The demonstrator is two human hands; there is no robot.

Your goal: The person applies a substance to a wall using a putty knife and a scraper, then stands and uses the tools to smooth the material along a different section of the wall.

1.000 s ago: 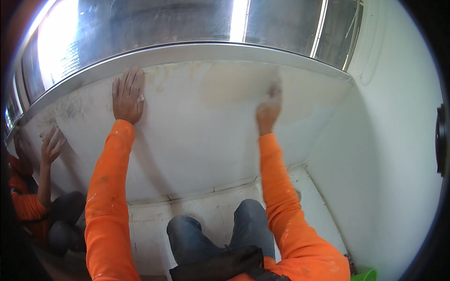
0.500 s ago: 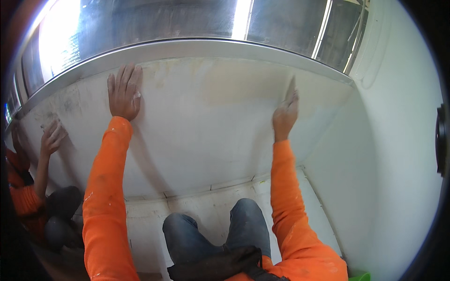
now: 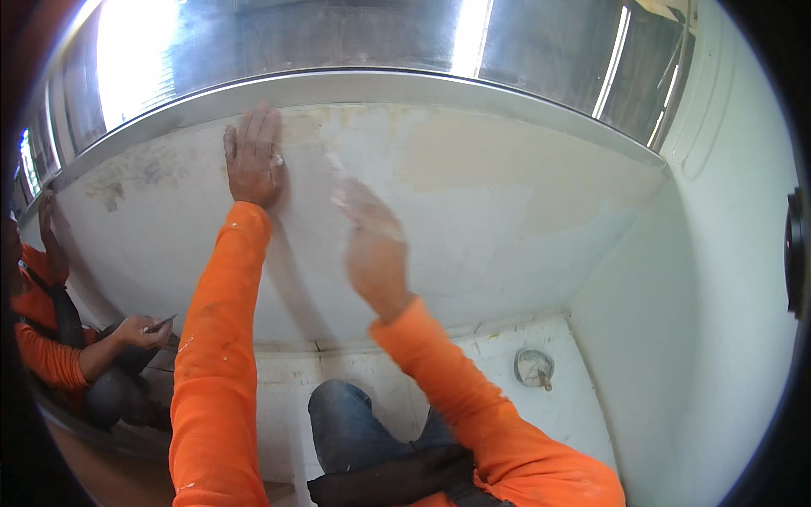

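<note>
My left hand [image 3: 256, 165] lies flat on the pale wall panel [image 3: 456, 253] just under the window ledge, fingers stretched upward. A whitish patch shows by its thumb. To its right, my right hand [image 3: 376, 245] is blurred by motion in front of the same panel. Its fingers look closed around a thin pale thing that points up toward the wall; the blur hides what kind of thing it is. Beige smoothed patches [image 3: 473, 156] cover the panel's upper right part. Orange sleeves cover both my forearms.
A co-worker in orange [image 3: 51, 338] squats at the far left, a thin dark flat piece [image 3: 160, 323] in one hand. A round pan [image 3: 534, 368] with pale residue and a handle lies at the right on the white floor. A metal window ledge [image 3: 338, 87] runs above the panel; a side wall [image 3: 701, 321] stands right.
My right hand has swung left across the panel toward my left hand, uncovering the pan. My left hand stays on the wall. The co-worker's nearer hand has come down from the wall.
</note>
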